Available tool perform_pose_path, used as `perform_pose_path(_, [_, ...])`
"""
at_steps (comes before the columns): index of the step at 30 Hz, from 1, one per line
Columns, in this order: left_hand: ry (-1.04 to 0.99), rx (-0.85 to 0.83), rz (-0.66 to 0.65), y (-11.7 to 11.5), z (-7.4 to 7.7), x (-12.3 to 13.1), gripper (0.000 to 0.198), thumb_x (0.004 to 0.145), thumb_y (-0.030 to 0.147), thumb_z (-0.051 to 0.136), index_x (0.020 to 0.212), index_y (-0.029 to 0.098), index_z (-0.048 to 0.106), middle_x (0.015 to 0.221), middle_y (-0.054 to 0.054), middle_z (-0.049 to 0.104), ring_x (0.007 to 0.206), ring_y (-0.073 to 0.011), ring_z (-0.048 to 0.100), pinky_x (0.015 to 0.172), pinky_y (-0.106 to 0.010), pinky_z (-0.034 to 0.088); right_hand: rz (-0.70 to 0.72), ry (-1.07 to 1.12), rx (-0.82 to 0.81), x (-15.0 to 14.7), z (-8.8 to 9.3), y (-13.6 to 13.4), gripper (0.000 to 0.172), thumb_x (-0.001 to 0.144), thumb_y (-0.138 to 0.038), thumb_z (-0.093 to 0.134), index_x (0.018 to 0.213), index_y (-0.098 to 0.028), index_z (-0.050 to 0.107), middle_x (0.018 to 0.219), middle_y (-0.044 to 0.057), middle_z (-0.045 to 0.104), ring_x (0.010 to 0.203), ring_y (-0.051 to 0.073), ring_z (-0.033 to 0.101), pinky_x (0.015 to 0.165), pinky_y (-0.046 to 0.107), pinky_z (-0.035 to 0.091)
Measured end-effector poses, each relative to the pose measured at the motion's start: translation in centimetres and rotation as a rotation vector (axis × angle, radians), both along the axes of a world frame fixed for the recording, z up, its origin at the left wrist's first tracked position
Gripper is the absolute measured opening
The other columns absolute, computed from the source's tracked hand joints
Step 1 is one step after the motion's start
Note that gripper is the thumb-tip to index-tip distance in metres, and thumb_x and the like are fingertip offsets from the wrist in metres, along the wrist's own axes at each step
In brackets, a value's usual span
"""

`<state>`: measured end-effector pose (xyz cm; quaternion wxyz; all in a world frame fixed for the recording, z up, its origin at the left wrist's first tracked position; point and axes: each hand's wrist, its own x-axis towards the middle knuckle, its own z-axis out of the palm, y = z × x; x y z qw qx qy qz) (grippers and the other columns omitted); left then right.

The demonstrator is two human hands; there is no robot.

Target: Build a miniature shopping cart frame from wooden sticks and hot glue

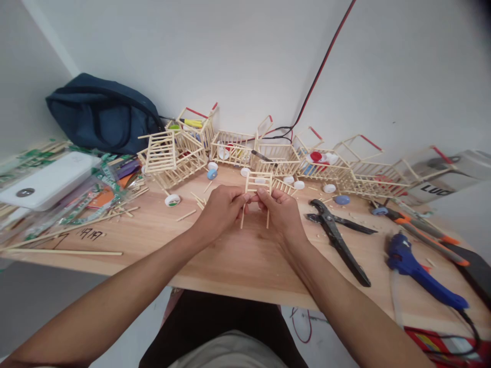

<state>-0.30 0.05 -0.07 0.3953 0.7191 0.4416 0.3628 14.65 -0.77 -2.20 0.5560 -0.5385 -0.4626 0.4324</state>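
Between my two hands is a small ladder-like frame of wooden sticks, with two long side sticks and several rungs. My left hand pinches its left side stick near the lower rungs. On the other side, my right hand grips the right side stick, thumb on top. The frame's lower stick ends point toward me below my fingers. Just behind it, a slatted stick panel lies on the table, partly hidden by my right hand. A row of stick-built carts with bottle-cap wheels stands beyond.
To the right lie black-handled cutters, a blue glue gun and orange-handled pliers. A white power bank rests on plastic wrappers at left, before a dark blue bag. Loose sticks lie near the front edge.
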Motion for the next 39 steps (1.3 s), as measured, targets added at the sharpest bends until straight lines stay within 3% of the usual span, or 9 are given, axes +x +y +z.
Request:
perform_pose_path(8, [-0.019,-0.022,-0.007,0.2,-0.3,0.1,0.036,0.088,0.028,0.046,0.057,0.014,0.058,0.046,0.003,0.052,0.044,-0.0074,0.046,0.050,-0.019,0.036,0.024,0.021,0.021,0.0,-0.6,0.2,0.033,0.075,-0.047,0.065,0.069,-0.015,0.070,0.052,-0.005,0.047,0.050,0.007,0.036,0.050,0.024,0.026])
perform_pose_path(20, [0.060,0.021,0.076,0.1,-0.2,0.6,0.039,0.089,0.027,0.044,0.053,0.015,0.055,0.047,0.002,0.054,0.048,-0.0101,0.050,0.055,-0.022,0.036,0.015,0.018,-0.003,-0.2,-0.5,0.0,0.033,0.075,-0.047,0.064,0.072,-0.015,0.068,0.058,-0.003,0.055,0.048,0.007,0.035,0.048,0.024,0.026])
perform_pose_path(31, [0.041,-0.019,0.004,0.4,-0.1,0.5,0.035,0.087,0.024,0.045,0.057,0.014,0.059,0.047,0.002,0.053,0.047,-0.0091,0.048,0.053,-0.021,0.037,0.005,0.023,-0.010,-0.2,-0.2,0.0,0.032,0.074,-0.047,0.065,0.070,-0.016,0.067,0.053,-0.005,0.049,0.048,0.007,0.033,0.049,0.024,0.026])
perform_pose_path(35, [0.042,-0.029,-0.035,0.7,0.1,0.4,0.023,0.083,0.022,0.051,0.067,0.013,0.066,0.051,0.002,0.056,0.050,-0.0097,0.050,0.052,-0.020,0.037,-0.026,0.035,-0.004,0.4,-0.4,0.4,0.035,0.072,-0.051,0.067,0.068,-0.015,0.067,0.053,-0.006,0.048,0.048,0.007,0.033,0.049,0.024,0.025])
perform_pose_path(39, [-0.083,-0.069,0.029,1.1,0.8,0.3,0.013,0.077,0.020,0.060,0.084,0.012,0.069,0.071,-0.001,0.068,0.057,-0.0095,0.055,0.056,-0.020,0.043,-0.052,0.071,-0.008,0.8,-0.8,0.8,0.038,0.070,-0.053,0.068,0.070,-0.016,0.067,0.053,-0.006,0.047,0.047,0.007,0.032,0.047,0.024,0.023])
